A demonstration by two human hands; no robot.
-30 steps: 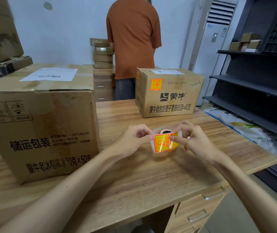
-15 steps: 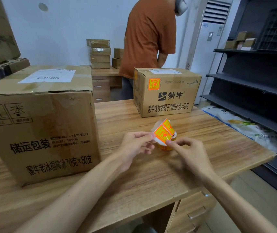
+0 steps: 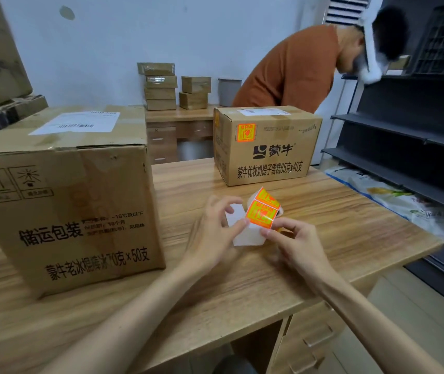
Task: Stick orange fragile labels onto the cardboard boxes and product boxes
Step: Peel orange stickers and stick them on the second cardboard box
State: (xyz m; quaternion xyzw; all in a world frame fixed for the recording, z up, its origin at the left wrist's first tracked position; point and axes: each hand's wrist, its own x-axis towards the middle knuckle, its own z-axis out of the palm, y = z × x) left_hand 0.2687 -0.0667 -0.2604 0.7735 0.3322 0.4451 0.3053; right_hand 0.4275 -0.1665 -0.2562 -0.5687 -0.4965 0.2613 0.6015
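Note:
Over the wooden desk (image 3: 323,238) I hold a roll of orange fragile labels (image 3: 265,209). My left hand (image 3: 212,233) pinches the white backing strip (image 3: 242,230) that trails from it. My right hand (image 3: 293,244) grips the roll's lower right side, thumb near the front label. A large cardboard box (image 3: 67,206) stands at the left, with no orange label on its visible faces. A smaller cardboard box (image 3: 269,149) at the back of the desk bears an orange label (image 3: 246,133) on its front.
A person in an orange shirt (image 3: 296,74) bends over behind the smaller box. Several small product boxes (image 3: 161,87) are stacked on a far desk. Dark shelving (image 3: 417,130) lines the right side, with a plastic bag (image 3: 393,195) on a low shelf. Drawers (image 3: 312,344) sit below the desk's front.
The white backing strip has been pulled out from the roll by my left hand. The roll tilted and moved slightly right. The person behind stepped right and bent forward.

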